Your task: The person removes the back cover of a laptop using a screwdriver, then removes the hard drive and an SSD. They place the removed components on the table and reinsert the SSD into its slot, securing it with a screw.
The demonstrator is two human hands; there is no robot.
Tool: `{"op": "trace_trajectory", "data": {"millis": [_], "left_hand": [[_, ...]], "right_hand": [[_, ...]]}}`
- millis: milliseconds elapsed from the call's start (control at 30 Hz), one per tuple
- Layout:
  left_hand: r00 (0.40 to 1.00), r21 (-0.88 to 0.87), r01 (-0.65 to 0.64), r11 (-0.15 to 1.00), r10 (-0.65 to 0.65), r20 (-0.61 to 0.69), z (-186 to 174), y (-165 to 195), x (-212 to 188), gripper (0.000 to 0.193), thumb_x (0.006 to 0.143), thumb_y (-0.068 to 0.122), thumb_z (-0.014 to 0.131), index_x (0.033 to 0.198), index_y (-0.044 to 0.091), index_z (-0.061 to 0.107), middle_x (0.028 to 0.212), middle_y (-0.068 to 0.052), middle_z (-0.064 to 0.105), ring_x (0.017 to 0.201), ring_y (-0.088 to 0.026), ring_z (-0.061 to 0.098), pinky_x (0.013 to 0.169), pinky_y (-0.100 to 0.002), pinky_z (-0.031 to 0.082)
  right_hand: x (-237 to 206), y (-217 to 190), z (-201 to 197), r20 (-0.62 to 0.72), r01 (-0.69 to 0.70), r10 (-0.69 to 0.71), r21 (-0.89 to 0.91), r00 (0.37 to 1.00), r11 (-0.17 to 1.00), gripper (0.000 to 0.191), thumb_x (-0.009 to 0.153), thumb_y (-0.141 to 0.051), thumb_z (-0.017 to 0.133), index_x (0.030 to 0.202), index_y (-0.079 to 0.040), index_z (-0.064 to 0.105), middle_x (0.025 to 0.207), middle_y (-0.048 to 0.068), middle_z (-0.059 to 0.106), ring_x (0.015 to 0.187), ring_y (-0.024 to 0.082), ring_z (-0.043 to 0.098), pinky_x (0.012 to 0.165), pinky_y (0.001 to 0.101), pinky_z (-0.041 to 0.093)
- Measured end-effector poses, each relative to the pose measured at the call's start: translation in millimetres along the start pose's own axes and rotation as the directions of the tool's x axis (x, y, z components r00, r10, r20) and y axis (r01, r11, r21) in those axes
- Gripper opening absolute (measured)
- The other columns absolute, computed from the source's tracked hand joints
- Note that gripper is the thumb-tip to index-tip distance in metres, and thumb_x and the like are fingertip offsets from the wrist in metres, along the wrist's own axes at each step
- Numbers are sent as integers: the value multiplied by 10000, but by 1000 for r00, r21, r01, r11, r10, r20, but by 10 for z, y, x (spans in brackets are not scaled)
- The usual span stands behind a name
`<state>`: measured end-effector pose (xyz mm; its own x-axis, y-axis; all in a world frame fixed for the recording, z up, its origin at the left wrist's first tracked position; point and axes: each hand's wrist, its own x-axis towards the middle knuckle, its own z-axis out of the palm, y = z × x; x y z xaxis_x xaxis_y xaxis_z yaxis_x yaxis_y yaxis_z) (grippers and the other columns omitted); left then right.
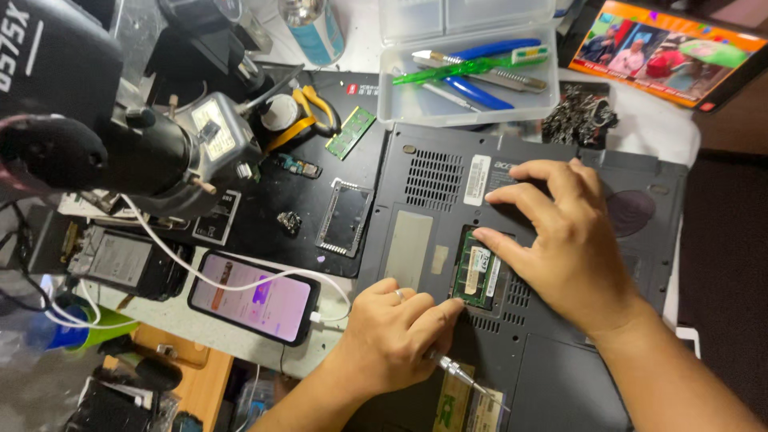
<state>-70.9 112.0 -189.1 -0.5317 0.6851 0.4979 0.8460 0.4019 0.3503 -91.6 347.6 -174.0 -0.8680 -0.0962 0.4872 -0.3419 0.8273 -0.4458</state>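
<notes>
A dark grey laptop (560, 376) lies upside down on the bench, its memory bay uncovered. A green memory module (475, 274) sits in that bay. My left hand (390, 334) grips a slim silver screwdriver (458, 371), its forefinger touching the module's lower left corner. My right hand (560, 236) rests flat on the laptop's base, fingers spread, with the thumb tip on the module's upper edge. Another green memory stick (454, 400) lies on the laptop near the screwdriver's shaft.
A phone (254, 296) with a lit screen and white cable lies left of the laptop. A black microscope (96, 136) looms at the upper left. A clear plastic tool box (468, 72) stands behind the laptop, a tablet (668, 52) at upper right, and a loose memory stick (350, 133) on the black mat.
</notes>
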Motion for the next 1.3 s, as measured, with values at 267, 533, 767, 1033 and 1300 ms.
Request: {"op": "trace_trajectory", "data": {"millis": [267, 533, 767, 1033, 1300], "left_hand": [[998, -5, 45, 999, -45, 36, 5, 40, 42, 183, 897, 112, 763, 1067, 93, 699, 736, 1, 557, 591, -185, 554, 583, -351, 366], [996, -1, 66, 998, -66, 65, -26, 54, 54, 189, 889, 100, 717, 1077, 101, 701, 762, 2, 578, 602, -186, 566, 604, -341, 377], [994, 18, 74, 997, -76, 83, 2, 55, 52, 182, 885, 98, 702, 1067, 108, 699, 768, 5, 584, 617, -189, 580, 611, -349, 384], [995, 19, 53, 998, -55, 87, -1, 38, 46, 227, 840, 95, 710, 1066, 112, 710, 755, 10, 575, 630, -186, 586, 608, -351, 385], [998, 13, 15, 1000, -16, 59, -7, 31, 20, 259, 822, 95, 726, 1080, 104, 717, 741, 10, 560, 637, -182, 578, 608, -355, 371]], "right_hand": [[-26, 10, 11, 3, -9, 9, 16, 1000, 1000, 355, 726, -236, 885, 1017, -104, 732, 1178, 89, 612, 1143, 344, 563, 1123, 545, 398], [-19, -11, 32, -14, -4, 4, -20, 1000, 1000, 359, 720, -238, 886, 1014, -102, 731, 1170, 96, 607, 1140, 351, 565, 1133, 562, 407], [-27, -15, 53, -20, -9, 8, -11, 1000, 1000, 335, 733, -207, 884, 1010, -93, 733, 1167, 106, 608, 1112, 353, 561, 1086, 526, 438], [-16, -14, 38, -27, -13, 13, 14, 1000, 1000, 281, 735, -182, 876, 971, -98, 750, 1156, 98, 625, 1132, 340, 555, 1075, 488, 432], [-10, 25, 63, -29, -61, 62, 46, 998, 997, 228, 715, -191, 891, 898, -131, 770, 1159, 54, 646, 1150, 312, 541, 1017, 432, 444]]}}
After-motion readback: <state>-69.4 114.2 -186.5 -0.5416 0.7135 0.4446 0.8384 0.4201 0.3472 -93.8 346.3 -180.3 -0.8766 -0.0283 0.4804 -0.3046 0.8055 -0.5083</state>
